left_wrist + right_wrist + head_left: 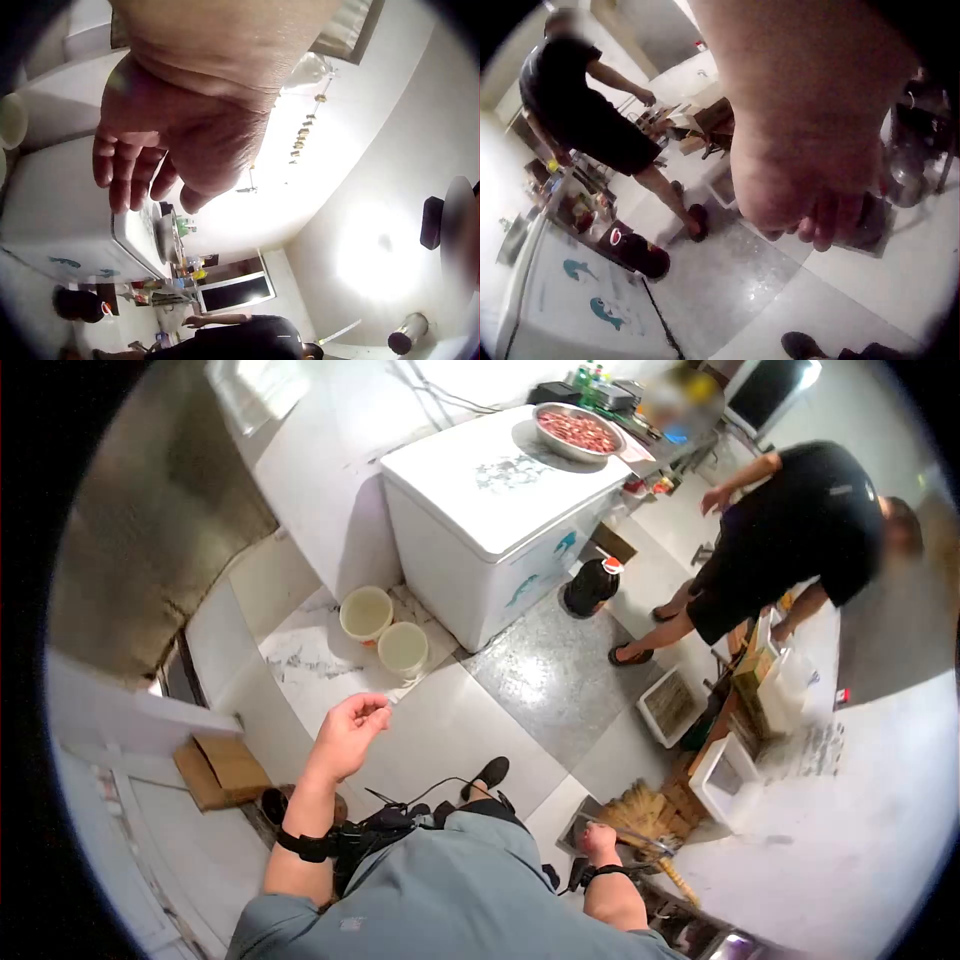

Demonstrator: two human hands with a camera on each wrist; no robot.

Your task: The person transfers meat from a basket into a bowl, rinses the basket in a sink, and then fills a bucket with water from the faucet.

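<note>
The left hand [350, 738] hangs palm-up in the air, fingers loosely bent and a little apart, gripping nothing, while the right hand [600, 842] is lowered with its fingers curled in — whether they close on anything, I cannot tell. Just beside that right hand lies a straw-coloured broom [640, 812], its bristles fanned out (a grey bar crosses close by). Ahead of the left hand two pale round buckets [366, 614] stand side by side on the floor, in front of the white chest freezer [500, 490], which bears a metal bowl [578, 432] of reddish pieces. Beyond the right hand are a white tub [673, 706] and a person in black [800, 520], bending over — nearer the freezer, a dark red-capped jug [592, 590].
</note>
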